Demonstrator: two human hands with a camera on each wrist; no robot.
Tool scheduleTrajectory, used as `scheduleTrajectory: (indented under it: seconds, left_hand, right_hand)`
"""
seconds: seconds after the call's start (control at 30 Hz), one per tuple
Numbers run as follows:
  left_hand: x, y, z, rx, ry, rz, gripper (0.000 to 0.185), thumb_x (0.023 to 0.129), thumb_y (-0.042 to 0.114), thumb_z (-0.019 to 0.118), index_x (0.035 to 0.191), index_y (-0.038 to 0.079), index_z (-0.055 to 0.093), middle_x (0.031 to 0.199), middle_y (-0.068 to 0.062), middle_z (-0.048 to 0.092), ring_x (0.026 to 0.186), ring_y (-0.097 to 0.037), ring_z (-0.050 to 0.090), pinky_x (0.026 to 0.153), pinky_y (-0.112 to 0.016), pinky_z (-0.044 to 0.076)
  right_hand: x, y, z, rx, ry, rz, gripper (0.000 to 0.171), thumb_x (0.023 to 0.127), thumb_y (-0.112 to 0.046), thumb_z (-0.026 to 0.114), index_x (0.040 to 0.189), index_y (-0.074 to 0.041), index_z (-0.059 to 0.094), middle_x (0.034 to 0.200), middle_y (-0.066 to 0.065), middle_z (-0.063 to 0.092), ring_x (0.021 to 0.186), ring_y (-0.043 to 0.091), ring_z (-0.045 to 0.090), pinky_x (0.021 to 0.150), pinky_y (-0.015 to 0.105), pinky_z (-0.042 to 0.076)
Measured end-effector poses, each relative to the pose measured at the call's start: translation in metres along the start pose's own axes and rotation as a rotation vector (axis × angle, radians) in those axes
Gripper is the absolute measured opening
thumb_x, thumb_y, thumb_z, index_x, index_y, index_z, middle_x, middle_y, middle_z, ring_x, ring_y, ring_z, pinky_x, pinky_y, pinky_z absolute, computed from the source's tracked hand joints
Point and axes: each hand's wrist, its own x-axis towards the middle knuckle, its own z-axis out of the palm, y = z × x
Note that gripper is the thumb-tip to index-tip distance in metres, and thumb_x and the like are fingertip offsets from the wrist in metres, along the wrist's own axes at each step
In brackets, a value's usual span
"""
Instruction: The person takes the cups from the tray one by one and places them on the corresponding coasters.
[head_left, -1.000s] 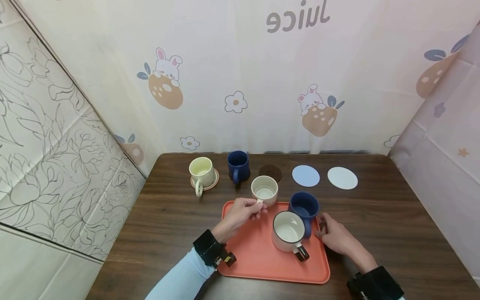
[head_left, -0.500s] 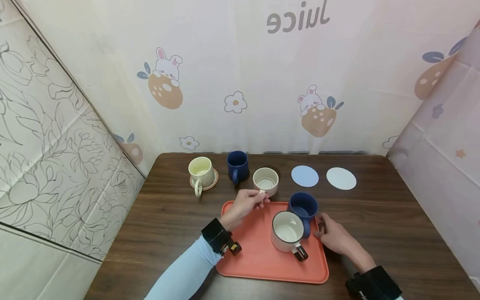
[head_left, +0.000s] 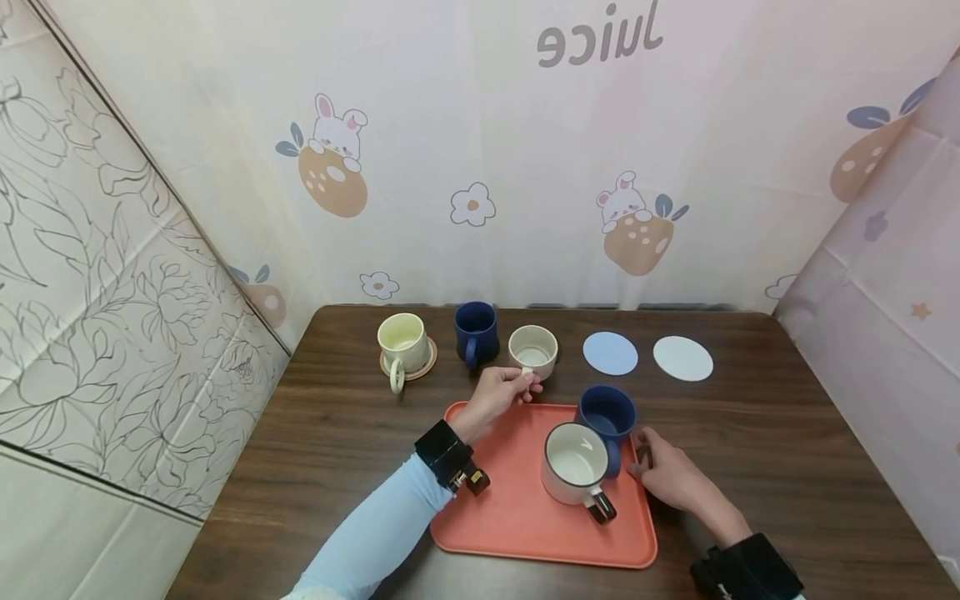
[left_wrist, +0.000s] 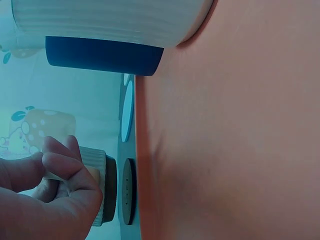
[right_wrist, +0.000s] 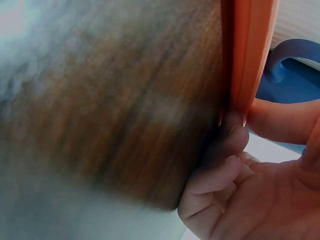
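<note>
While pinching the handle of the cream cup point(head_left: 533, 351), left hand point(head_left: 495, 397) keeps fingers curled tight; cup upright at the dark coaster point(left_wrist: 127, 191), just past the tray's point(head_left: 487, 517) far edge, at 1 o'clock from that hand, handle pointing back toward 7 o'clock. Much nearer than the right hand point(head_left: 670, 475), which grips the tray's right rim at 3 o'clock, thumb over and fingers under, beside the blue cup point(head_left: 607, 414).
</note>
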Motion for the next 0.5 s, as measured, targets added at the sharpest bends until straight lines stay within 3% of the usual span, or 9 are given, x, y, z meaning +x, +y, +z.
scheduleTrajectory:
  seconds: [0.5]
  left_hand:
    - [0.026,-0.001,0.010,0.017,0.028,-0.010,0.023,0.107,0.016,0.064,0.114,-0.002,0.078,0.098,-0.010,0.076,0.077,-0.014,0.062,0.071,-0.021,0.051]
  right_hand:
    - [-0.002,0.000,-0.001,0.014,-0.003,0.009,0.039,0.099,-0.004,0.066,0.133,0.008,0.049,0.085,0.009,0.057,0.074,0.024,0.054,0.065,0.038,0.046]
